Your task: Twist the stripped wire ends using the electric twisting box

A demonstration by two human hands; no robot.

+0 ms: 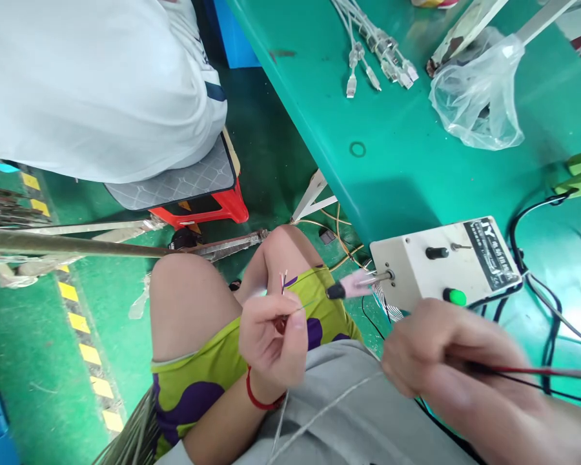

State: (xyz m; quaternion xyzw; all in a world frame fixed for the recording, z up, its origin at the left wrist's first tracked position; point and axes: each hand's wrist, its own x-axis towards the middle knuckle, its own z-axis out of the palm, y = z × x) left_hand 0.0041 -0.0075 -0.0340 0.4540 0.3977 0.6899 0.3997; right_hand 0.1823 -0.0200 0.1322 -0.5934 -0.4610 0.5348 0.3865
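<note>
My left hand (pixel 274 336) is closed in a pinch above my lap. It holds a thin cable whose fine coloured wire ends (pixel 283 281) stick up past the fingers. My right hand (pixel 450 368), partly blurred, is closed in front of a small machine box. Red and black wires (pixel 537 372) run out of that fist toward the right edge; their other ends are hidden inside it. On the machine box (pixel 407 258) I see a black knob, a toggle switch and a green button (pixel 458 297). A spindle with a pink, black-tipped end (pixel 351 285) points from the box toward my left hand.
Several pale USB cables (pixel 382 55) lie on the green table (pixel 310 77). A clear plastic bag (pixel 484 97) hangs by a white post. Black cords (pixel 554 323) trail right of the box. At left, a person in white (pixel 101 84) sits on a red stool (pixel 223 203).
</note>
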